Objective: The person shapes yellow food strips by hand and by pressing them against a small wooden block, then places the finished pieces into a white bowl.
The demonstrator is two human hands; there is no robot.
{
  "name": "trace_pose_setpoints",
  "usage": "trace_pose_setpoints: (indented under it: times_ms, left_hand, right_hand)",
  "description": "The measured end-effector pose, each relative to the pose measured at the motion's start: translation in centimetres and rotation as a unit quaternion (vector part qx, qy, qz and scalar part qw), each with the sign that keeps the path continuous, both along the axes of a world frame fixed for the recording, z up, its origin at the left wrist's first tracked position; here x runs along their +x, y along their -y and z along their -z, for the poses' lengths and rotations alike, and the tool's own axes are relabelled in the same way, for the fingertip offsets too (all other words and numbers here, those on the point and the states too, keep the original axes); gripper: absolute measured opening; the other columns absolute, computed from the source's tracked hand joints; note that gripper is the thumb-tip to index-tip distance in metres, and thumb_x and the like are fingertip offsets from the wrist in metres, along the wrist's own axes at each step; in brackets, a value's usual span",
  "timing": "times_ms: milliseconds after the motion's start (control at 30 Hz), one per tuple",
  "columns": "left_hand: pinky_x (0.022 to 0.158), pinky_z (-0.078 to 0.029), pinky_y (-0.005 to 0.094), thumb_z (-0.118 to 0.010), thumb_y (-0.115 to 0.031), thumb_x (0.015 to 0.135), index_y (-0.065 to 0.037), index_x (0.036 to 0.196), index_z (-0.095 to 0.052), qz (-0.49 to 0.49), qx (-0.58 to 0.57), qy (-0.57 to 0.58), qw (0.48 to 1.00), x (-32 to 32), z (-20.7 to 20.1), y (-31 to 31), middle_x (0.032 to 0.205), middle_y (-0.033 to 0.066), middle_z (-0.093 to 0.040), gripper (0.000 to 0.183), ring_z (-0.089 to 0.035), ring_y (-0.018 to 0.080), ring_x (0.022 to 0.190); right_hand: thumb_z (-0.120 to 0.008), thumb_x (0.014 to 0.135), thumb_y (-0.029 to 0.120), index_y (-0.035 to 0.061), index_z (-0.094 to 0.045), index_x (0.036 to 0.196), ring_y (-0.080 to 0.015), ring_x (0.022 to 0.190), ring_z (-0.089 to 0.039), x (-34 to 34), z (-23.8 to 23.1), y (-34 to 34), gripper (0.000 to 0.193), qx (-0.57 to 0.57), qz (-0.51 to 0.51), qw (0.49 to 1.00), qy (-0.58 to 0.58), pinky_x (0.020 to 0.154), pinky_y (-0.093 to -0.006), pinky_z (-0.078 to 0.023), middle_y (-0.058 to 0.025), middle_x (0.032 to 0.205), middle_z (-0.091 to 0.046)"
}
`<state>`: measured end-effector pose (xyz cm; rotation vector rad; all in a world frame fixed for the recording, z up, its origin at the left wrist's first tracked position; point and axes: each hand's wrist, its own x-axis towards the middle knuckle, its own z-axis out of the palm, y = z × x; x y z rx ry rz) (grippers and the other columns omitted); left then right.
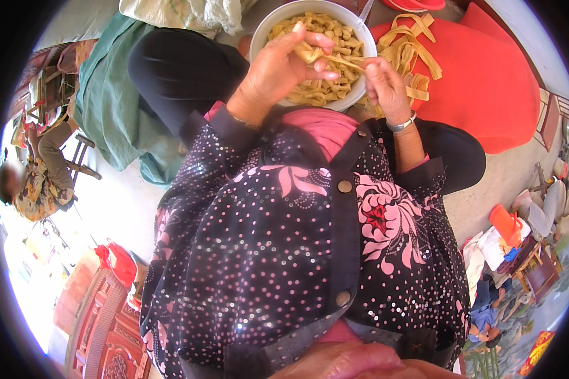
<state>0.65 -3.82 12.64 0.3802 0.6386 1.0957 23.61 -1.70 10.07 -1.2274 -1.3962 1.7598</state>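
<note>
Hands hold a tan strip, partly hiding the bowl below.

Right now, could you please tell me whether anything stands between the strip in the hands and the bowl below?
Beyond the left hand and right hand holding it, nothing visible does: the yellow strip is over the open white bowl, above the folded pieces inside.

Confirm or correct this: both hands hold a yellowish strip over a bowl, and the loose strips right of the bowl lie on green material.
The colour is wrong: the head view shows the loose strips right of the bowl lying on red material.
</note>
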Motion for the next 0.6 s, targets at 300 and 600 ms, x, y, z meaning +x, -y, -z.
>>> trace_pose_setpoints:
  times_ms: [300,600]
  left_hand:
    - [0.067,-0.053,0.0293,-0.044,-0.045,0.094,0.002,0.114,-0.054,-0.016,-0.026,-0.163,0.986,1.4,-0.6,0.9,0.087,0.0074,-0.058,0.052,-0.055,0.0104,0.067]
    - [0.043,-0.029,0.0186,-0.062,-0.019,0.088,-0.003,0.098,-0.059,0.013,-0.055,-0.25,0.967,1.3,-0.7,0.6,0.062,-0.0035,-0.047,0.019,-0.033,0.0024,0.045]
  right_hand:
    - [-0.057,0.091,0.022,0.0009,-0.058,0.101,-0.0063,0.064,-0.058,-1.6,0.2,0.8,0.024,0.026,-0.032,0.999,-0.021,0.044,-0.0185,-0.046,-0.0013,0.078,-0.057]
    - [-0.057,0.091,0.021,0.002,-0.056,0.103,-0.0083,0.069,-0.056,-3.4,-1.1,1.1,0.023,-0.003,-0.089,0.996,0.026,0.052,-0.022,-0.045,-0.0027,0.077,-0.057]
